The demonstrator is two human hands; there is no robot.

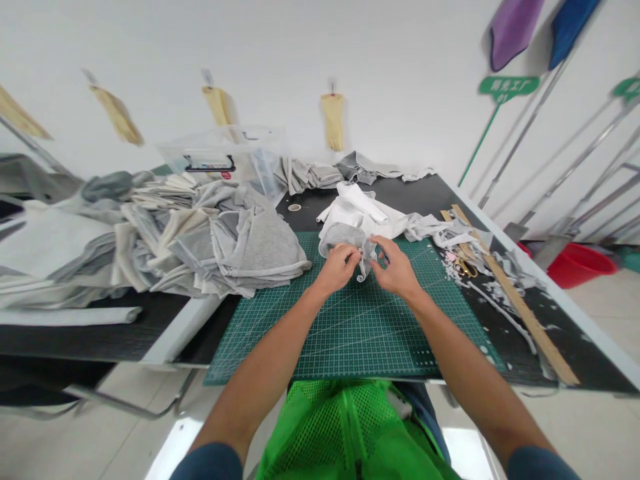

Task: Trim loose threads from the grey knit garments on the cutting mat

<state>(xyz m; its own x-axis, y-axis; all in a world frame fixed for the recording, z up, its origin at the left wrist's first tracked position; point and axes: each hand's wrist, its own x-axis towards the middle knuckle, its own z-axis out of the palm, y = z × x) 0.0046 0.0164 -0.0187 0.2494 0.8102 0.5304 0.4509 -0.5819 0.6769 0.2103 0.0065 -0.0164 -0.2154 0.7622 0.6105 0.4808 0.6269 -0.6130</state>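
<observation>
My left hand (340,267) is closed, its thumb and fingers pinching the edge of a grey piece of cloth (345,235) above the green cutting mat (350,327). My right hand (395,268) grips the same cloth at its right side, thumb and forefinger bent around the edge. A curled end of the cloth hangs down between the hands. Something small and dark shows inside the right hand; I cannot tell what it is. Just behind lies a heap of white cloth (365,203).
Piled grey and cream cloths (255,247) lie on the left, before a clear plastic box (220,157). To the right are a wooden strip (515,293), gold-handled scissors (466,268) and fabric scraps. A tape ring (295,207) lies behind the mat. A red bucket (583,267) stands beyond the table.
</observation>
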